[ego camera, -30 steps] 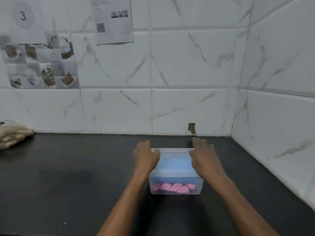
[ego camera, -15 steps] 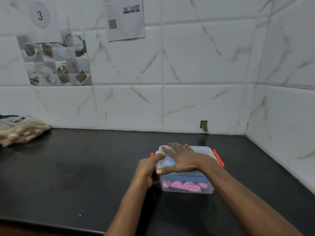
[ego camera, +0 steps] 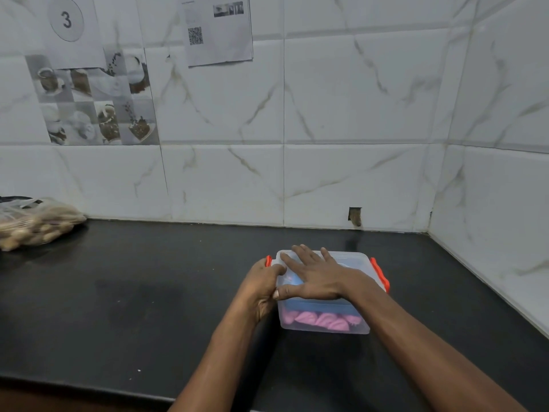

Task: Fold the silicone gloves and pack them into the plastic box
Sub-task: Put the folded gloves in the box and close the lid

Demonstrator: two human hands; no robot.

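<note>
A clear plastic box (ego camera: 353, 328) stands on the black counter, its lid (ego camera: 353, 258) on top. Orange clasps show at the left end (ego camera: 268, 260) and the right end (ego camera: 381, 273). Pink silicone gloves (ego camera: 315, 319) lie folded at the bottom, with a blue glove (ego camera: 312, 305) above them. My right hand (ego camera: 315, 276) lies flat on the lid, fingers spread toward the left. My left hand (ego camera: 261, 286) grips the box's left end at the clasp, thumb on the lid's edge.
A clear bag of brownish items (ego camera: 32, 223) lies at the counter's far left by the wall. White tiled walls close the back and right side. The counter's front edge (ego camera: 89, 385) runs along the bottom left. Papers hang on the wall.
My right hand moved from the box's right end onto the lid and lies flat. My left hand dropped to the left clasp. The orange clasps came into sight.
</note>
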